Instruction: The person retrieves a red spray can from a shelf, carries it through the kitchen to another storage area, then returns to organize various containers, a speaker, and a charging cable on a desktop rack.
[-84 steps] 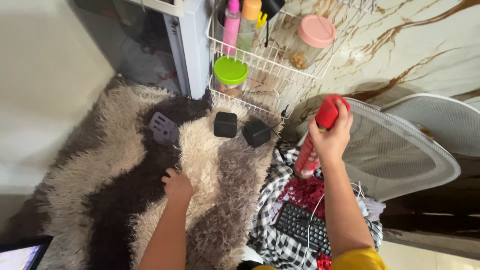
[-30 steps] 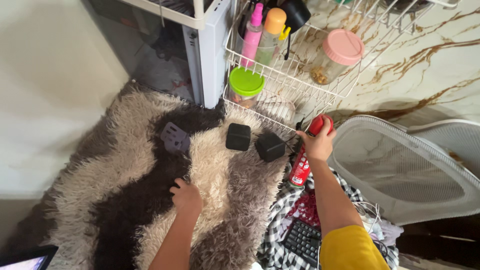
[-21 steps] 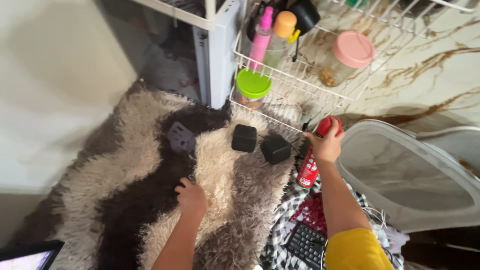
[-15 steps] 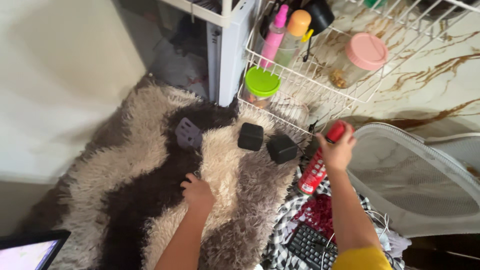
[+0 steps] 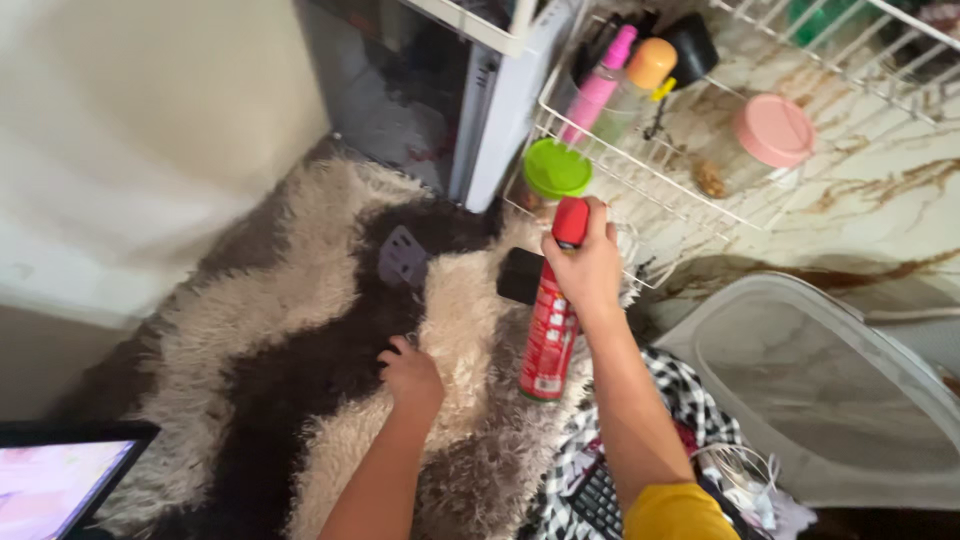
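Nearest the camera, one left hand (image 5: 412,375) presses down on the shaggy brown-and-cream rug (image 5: 270,350), fingers curled into the pile and holding nothing. Just beside it, the right hand (image 5: 585,268) is wrapped tightly around the top of one red spray can (image 5: 550,320), which hangs upright above the rug, its cap level with the wire rack (image 5: 640,170). Further out on the rug lie one grey plug adapter (image 5: 402,258) and one black block (image 5: 520,275), partly hidden behind the can. Beyond, the rack holds one green-lidded jar (image 5: 556,170), one pink-lidded jar (image 5: 772,130) and two bottles. Half a second ago two black blocks showed, and the can stood lower and further right beside the checked cloth (image 5: 640,420).
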